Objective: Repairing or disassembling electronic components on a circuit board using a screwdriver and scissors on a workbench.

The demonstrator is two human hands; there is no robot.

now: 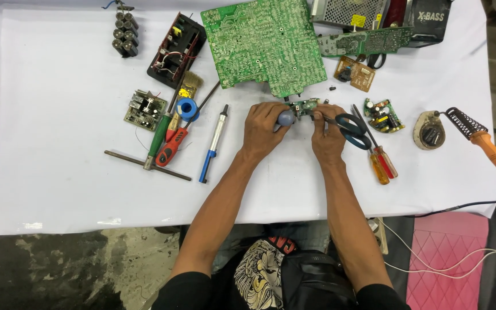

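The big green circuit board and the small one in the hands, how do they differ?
The big green circuit board lies flat and untouched on the white table; the small board is held between the left hand and right hand. The big one is far wider. Both are green.

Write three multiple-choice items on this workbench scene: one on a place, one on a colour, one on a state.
1. Where does the soldering iron lie?
A. far right of the table
B. far left
C. on the large green board

2. What colour are the scissors' handles?
A. red
B. blue
C. yellow

3. What are the left hand and right hand doing?
A. resting flat
B. holding a small circuit board between them
C. gripping screwdrivers

Key: A, it lies near the right edge; B, blue loops show; B, both hands close around it.
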